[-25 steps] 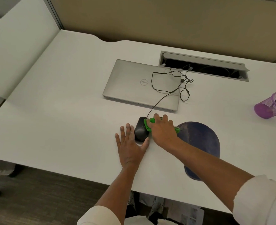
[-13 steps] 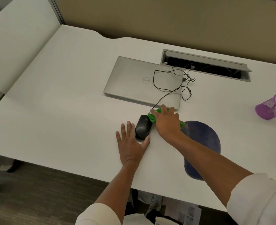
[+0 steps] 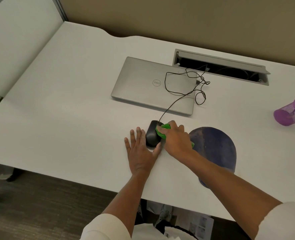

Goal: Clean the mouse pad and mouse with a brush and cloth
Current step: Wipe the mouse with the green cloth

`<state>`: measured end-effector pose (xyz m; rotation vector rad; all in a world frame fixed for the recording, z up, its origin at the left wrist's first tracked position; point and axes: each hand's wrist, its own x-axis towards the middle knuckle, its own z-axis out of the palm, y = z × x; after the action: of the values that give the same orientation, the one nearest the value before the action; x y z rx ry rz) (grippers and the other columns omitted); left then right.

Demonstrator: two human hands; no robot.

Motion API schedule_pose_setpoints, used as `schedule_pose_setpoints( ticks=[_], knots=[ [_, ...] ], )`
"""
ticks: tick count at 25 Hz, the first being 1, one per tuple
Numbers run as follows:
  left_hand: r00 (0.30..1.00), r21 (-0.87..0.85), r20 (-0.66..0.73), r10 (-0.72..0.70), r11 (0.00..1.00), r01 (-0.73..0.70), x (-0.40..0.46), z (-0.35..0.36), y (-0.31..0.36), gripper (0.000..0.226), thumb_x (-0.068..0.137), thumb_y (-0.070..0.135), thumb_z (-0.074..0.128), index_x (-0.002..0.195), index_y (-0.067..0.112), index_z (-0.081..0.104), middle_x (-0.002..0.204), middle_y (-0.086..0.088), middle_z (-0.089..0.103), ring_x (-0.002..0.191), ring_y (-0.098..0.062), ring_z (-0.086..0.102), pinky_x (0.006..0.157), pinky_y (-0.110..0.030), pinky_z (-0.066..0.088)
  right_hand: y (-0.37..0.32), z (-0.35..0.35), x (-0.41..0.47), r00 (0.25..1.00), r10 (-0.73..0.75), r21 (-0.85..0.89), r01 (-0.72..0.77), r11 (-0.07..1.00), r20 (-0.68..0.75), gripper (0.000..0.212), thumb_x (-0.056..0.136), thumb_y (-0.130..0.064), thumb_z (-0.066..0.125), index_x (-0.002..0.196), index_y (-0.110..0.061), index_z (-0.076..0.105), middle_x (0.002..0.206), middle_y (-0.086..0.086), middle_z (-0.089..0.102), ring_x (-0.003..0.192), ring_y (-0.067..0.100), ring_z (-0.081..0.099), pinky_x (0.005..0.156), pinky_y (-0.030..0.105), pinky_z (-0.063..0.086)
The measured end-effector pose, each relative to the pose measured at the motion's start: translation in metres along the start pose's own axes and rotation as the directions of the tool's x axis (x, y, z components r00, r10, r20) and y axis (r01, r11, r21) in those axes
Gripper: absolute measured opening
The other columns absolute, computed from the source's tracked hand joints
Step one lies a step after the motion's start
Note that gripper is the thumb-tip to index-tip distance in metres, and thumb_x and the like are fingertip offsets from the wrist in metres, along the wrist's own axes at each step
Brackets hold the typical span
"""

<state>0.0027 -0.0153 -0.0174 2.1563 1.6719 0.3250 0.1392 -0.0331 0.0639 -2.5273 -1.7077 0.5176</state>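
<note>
Since half a second ago, the right hand has been drawn back toward the person, so that the green brush now lies against the right side of the black mouse instead of beyond its front. From the head view, the brush is seen gripped in the curled fingers of the right hand. The left hand is laid flat on the white desk with fingers straight, its thumb set against the near end of the mouse. A dark blue mouse pad is seen just right of the right hand, partly covered by the forearm. The mouse cable is trailed over a closed silver laptop behind. A purple mesh cup is seen lying far right.
</note>
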Motion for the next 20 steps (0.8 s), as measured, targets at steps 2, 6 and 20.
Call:
schedule_pose_setpoints(
  ticks=[2, 6, 20],
  knots=[
    [1.0, 0.0, 0.002, 0.003, 1.0, -0.003, 0.0, 0.0, 0.0, 0.097, 0.088, 0.081, 0.031, 0.161, 0.016, 0.028, 0.17, 0.0, 0.017, 0.158, -0.017, 0.0, 0.127, -0.04, -0.009, -0.003, -0.003, 0.006, 0.998, 0.057, -0.004, -0.057, 0.998, -0.006, 0.063, 0.092, -0.012, 0.059, 0.144, -0.041, 0.042, 0.125, 0.006, 0.04, 0.109, 0.034, 0.043, 0.08, 0.041, 0.036],
    [1.0, -0.001, 0.006, 0.01, 1.0, -0.01, 0.0, 0.0, 0.0, 0.097, 0.089, 0.081, 0.03, 0.161, 0.016, 0.028, 0.17, -0.001, 0.017, 0.158, -0.019, 0.0, 0.128, -0.042, -0.006, -0.008, -0.01, 0.02, 0.996, 0.082, -0.034, -0.08, 0.996, 0.039, 0.064, 0.089, -0.006, 0.061, 0.143, -0.035, 0.047, 0.127, 0.009, 0.041, 0.111, 0.034, 0.043, 0.089, 0.045, 0.041],
    [1.0, 0.004, 0.012, 0.015, 1.0, -0.015, -0.001, 0.0, 0.0, 0.097, 0.088, 0.08, 0.03, 0.16, 0.015, 0.029, 0.17, -0.001, 0.017, 0.159, -0.02, 0.002, 0.128, -0.045, -0.003, 0.004, -0.024, 0.022, 0.985, -0.139, -0.411, 0.17, 0.896, 0.105, 0.062, 0.093, -0.015, 0.052, 0.149, -0.035, 0.035, 0.141, 0.011, 0.036, 0.119, 0.036, 0.042, 0.089, 0.045, 0.043]
  ],
)
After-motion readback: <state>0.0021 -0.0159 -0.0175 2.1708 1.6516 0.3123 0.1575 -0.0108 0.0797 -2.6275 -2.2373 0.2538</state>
